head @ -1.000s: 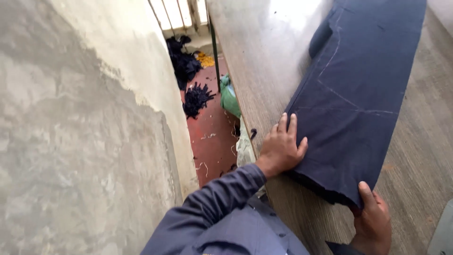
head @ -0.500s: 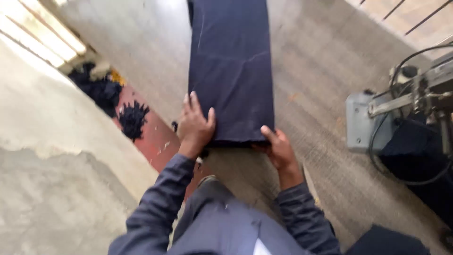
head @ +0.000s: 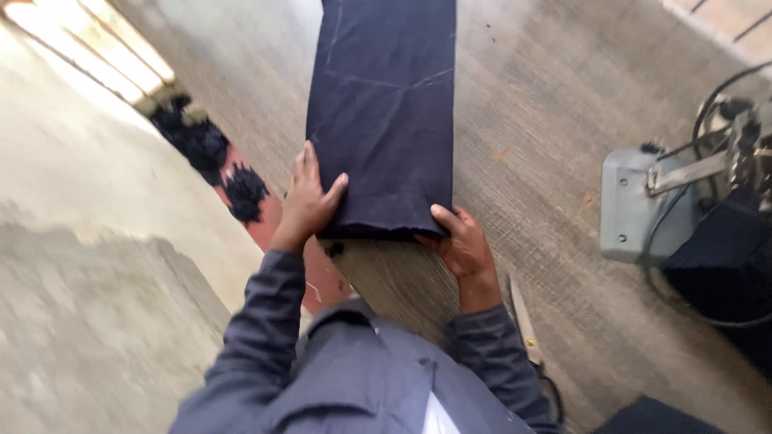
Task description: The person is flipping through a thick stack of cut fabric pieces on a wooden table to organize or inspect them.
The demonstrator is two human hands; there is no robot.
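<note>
Left hand (head: 310,201) lies flat, fingers spread, on the near-left corner of the folded dark cloth (head: 386,112). Right hand (head: 458,245) pinches the near-right corner, thumb on top. Both sit at the cloth's near end. Its long axis runs from them up to the frame's top centre on the wooden table (head: 547,120). Scissors (head: 524,317) lie lower right, a grey machine (head: 643,205) at the right edge.
</note>
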